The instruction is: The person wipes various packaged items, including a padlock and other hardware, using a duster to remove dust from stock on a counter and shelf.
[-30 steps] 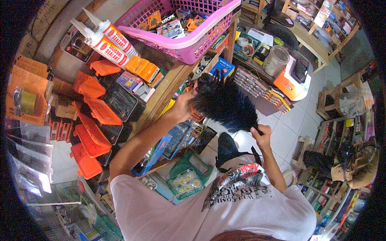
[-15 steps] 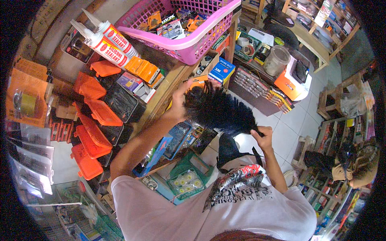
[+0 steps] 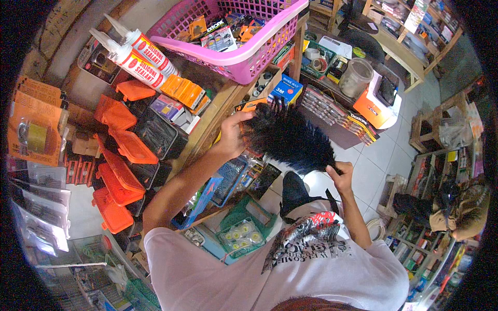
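A bushy black feather duster (image 3: 293,137) is stretched between my two hands, in front of my chest. My left hand (image 3: 234,132) is closed on its far-left end, thumb on top and the other fingers partly hidden by the feathers. At the opposite end, my right hand (image 3: 341,178) grips the duster's narrow end in a fist. Just beyond my left hand lie an orange pack (image 3: 250,105) and a blue box (image 3: 285,89) at the edge of a wooden counter (image 3: 220,111).
A pink basket (image 3: 249,57) full of packaged goods stands on the counter, near two sealant tubes (image 3: 137,65). Orange-lidded boxes (image 3: 124,181) line the left. Ahead right is a display table with a clear jar (image 3: 357,78). Stocked shelves (image 3: 425,249) stand at the right.
My left hand has shifted slightly right and down, with its fingers closed further round the duster. The duster has moved a little to the right; my right hand has barely moved.
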`<action>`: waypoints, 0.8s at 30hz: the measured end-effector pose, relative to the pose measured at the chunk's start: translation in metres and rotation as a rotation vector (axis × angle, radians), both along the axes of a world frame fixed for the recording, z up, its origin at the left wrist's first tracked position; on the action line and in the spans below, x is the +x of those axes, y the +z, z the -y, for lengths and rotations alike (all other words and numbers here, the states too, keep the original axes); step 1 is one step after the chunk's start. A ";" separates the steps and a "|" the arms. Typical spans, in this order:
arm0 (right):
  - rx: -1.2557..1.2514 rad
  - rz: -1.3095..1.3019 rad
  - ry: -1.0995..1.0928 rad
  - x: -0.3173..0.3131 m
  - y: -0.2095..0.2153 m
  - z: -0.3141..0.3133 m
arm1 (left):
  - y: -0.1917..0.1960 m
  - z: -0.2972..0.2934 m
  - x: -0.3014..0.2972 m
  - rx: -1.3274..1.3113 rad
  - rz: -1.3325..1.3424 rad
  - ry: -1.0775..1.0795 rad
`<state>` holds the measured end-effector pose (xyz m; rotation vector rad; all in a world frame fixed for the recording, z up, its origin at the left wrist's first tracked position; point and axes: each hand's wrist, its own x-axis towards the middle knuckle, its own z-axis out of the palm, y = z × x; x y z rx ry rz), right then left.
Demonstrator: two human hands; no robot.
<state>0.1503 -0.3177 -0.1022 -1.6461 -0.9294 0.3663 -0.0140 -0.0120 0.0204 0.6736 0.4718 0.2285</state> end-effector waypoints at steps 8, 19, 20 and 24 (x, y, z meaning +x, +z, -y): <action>0.016 0.029 0.014 -0.001 0.001 -0.003 | 0.011 0.006 0.004 -0.003 -0.013 0.016; -0.002 0.010 0.068 -0.001 0.001 -0.003 | -0.011 -0.003 0.002 -0.029 0.065 -0.015; -0.015 0.009 0.066 -0.001 0.002 -0.003 | -0.018 -0.007 0.001 -0.029 0.065 -0.014; -0.012 -0.014 0.052 -0.001 0.000 -0.003 | -0.021 -0.010 -0.003 -0.023 0.001 -0.046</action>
